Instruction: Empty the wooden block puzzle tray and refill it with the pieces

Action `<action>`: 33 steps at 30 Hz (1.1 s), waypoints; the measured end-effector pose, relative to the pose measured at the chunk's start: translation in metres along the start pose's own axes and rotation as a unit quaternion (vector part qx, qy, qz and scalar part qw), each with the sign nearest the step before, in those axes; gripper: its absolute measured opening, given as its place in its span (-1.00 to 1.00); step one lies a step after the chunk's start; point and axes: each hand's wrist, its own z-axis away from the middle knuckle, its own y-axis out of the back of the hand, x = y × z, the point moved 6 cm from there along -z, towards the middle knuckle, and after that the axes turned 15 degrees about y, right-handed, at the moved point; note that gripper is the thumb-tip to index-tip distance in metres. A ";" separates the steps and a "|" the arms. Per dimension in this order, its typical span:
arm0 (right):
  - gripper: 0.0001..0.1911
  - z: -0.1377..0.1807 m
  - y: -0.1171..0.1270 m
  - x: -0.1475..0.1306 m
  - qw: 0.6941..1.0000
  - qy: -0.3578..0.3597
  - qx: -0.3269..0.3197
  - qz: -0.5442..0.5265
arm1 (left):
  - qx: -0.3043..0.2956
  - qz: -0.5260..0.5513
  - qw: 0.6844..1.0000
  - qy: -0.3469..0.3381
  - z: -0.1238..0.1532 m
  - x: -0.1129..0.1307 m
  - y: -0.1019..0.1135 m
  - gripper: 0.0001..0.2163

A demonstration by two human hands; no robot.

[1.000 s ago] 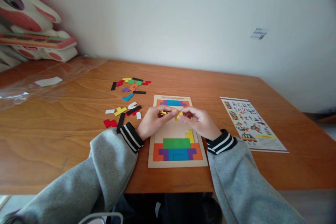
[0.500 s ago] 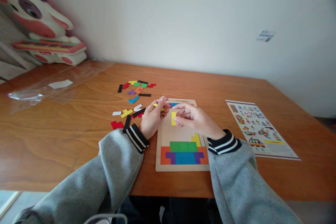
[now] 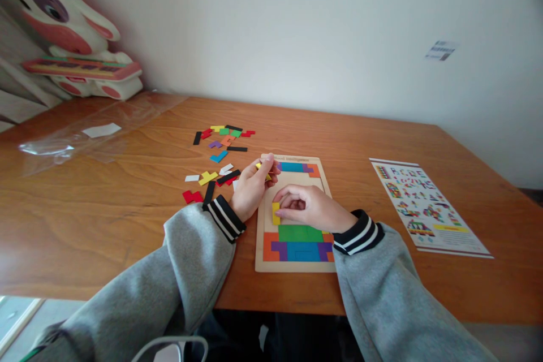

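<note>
Head view: two bare hands work over a brown wood-grain table (image 3: 127, 237). My right hand (image 3: 311, 203) pinches a flat, straight-edged yellow bar (image 3: 276, 214) between thumb and fingertips, leaving no gap. The bar is at the left side of a pale wooden board (image 3: 294, 267), just far of a smooth green block (image 3: 300, 233); whether it touches the board, I cannot tell. My left hand (image 3: 250, 189), at the board's far left corner, has its fingers curled around a yellow piece (image 3: 258, 166), its outline mostly hidden. Square-cut blue pieces (image 3: 303, 251) fit between purple and orange ones at the near end. Loose angular pieces (image 3: 219, 156) lie scattered left. My soft grey sleeves (image 3: 195, 260) end in ribbed black-and-white cuffs (image 3: 358, 233).

The board's heading, partly covered, seems to read "Intelligence". On the right, a glossy printed sheet (image 3: 432, 209) shows colourful figures, its text too small to read. The wall label (image 3: 441, 50) is blurred. Far left, crinkled clear plastic (image 3: 51, 150) lies near a cow-shaped keyboard toy (image 3: 97, 70).
</note>
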 end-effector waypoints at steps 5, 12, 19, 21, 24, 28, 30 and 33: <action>-0.74 0.000 0.002 0.000 0.998 0.005 0.019 0.063 | 0.001 -0.019 1.000 -0.005 -0.001 0.000 -0.001 -0.62; -0.70 -0.001 0.000 0.003 0.997 0.009 0.028 0.076 | -0.009 -0.013 1.000 -0.010 -0.002 0.000 -0.001 -0.63; -0.69 0.000 -0.001 0.004 0.995 0.016 0.003 0.099 | -0.008 -0.033 0.999 -0.014 -0.001 0.000 -0.002 -0.62; -0.71 0.000 0.000 0.003 0.994 0.023 0.001 0.105 | -0.012 -0.040 0.999 -0.015 0.000 0.000 -0.003 -0.62; -0.71 0.000 0.001 0.001 0.994 0.032 -0.004 0.107 | -0.017 -0.051 0.998 -0.017 0.002 0.001 -0.005 -0.61; -0.66 0.000 0.001 -0.002 0.992 0.052 -0.017 0.117 | -0.010 -0.069 0.997 -0.016 0.003 0.002 -0.006 -0.59; -0.64 -0.001 0.000 -0.003 0.991 0.057 -0.022 0.123 | -0.009 -0.070 0.997 -0.016 0.004 0.002 -0.006 -0.58; -0.63 -0.001 0.000 -0.002 0.992 0.052 -0.026 0.116 | -0.010 -0.068 0.997 -0.017 0.004 0.003 -0.006 -0.59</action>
